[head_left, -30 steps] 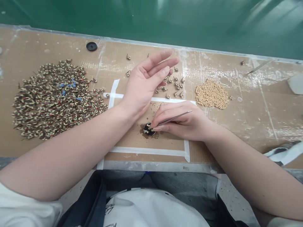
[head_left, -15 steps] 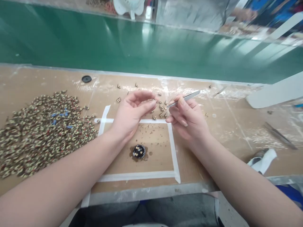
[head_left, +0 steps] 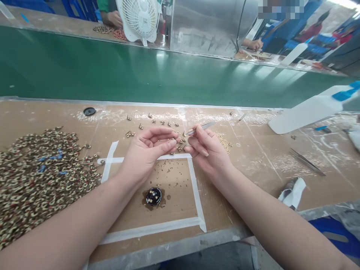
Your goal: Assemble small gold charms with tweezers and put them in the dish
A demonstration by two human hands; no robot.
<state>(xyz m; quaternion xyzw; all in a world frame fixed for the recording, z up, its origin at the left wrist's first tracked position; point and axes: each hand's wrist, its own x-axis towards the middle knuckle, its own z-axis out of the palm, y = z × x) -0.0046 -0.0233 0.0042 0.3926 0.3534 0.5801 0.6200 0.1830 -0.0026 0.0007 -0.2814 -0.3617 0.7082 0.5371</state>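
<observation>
My left hand [head_left: 147, 150] is closed, thumb and forefinger pinching a small brass-coloured metal part [head_left: 177, 140] that is mostly hidden by the fingertips. Metal tweezers [head_left: 207, 125] rest between the thumb and fingers of my right hand [head_left: 209, 148], with their tip pointing left toward the part. Several loose metal parts [head_left: 182, 141] lie on the table between both hands. Nearer to me, inside a white tape frame [head_left: 157, 227], a round black dish [head_left: 157, 200] holds dark liquid and a few pale bits. Small golden pieces [head_left: 223, 143] are heaped just behind my right hand.
A large pile of small parts [head_left: 42, 183] covers the left side. Another pair of tweezers [head_left: 308, 162], a white bottle [head_left: 306, 110] and a crumpled wrap [head_left: 292, 193] lie at right. Beyond the green strip [head_left: 112, 71] stand a fan [head_left: 139, 18] and a co-worker's hand [head_left: 114, 18].
The whole view has shifted, so the table sits lower and further left and more of the far side shows. Both hands keep their holds close together.
</observation>
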